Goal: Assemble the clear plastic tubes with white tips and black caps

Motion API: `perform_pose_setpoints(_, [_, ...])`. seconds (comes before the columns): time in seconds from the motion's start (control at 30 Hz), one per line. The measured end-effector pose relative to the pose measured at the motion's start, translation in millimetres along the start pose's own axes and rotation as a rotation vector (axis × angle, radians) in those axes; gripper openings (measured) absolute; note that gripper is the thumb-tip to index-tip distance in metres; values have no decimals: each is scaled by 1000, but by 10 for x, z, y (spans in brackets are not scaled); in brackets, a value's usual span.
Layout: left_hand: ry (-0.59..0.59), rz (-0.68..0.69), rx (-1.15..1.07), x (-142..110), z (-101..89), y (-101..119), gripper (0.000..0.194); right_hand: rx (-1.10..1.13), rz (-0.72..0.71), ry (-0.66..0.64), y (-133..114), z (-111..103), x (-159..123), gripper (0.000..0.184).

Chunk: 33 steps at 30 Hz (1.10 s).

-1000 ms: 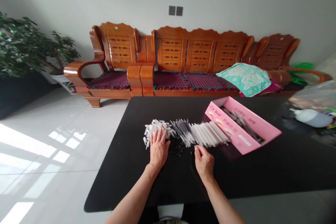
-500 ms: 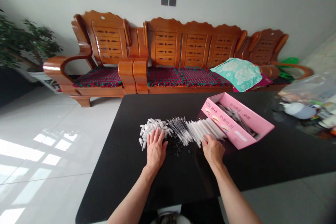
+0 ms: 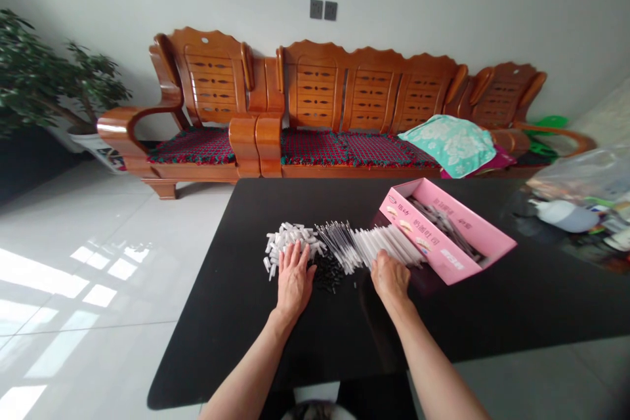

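On the black worktop [image 3: 221, 354], our left hand [image 3: 294, 282] touches white plastic caps [image 3: 290, 239], fingers [image 3: 298, 261] spread apart; our right hand [image 3: 390, 277] lies on white tubes [image 3: 378, 243], fingertips hidden, grip unclear.

Just beyond your right grip [image 3: 390, 277], the long side of the pink cardboard box [image 3: 423, 236] shows printed Chinese characters, small food pictures and a pale label patch [image 3: 451, 263], all too blurred and angled for you to read.
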<state>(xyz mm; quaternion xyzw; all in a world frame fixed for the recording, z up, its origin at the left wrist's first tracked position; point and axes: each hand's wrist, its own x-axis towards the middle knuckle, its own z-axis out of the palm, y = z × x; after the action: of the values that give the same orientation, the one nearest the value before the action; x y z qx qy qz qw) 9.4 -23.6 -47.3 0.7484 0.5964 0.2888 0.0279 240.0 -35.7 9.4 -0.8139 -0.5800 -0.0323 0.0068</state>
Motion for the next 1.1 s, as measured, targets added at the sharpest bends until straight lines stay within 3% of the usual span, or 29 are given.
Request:
perform_pose_setpoints(0.3, [3, 0, 2, -6, -8, -9, 50, -21, -19, -76, -91, -136, 106, 22])
perform_pose_setpoints(1.1, [16, -19, -30, -6, 3, -12, 51, 23, -82, -90, -160, -88, 93, 20])
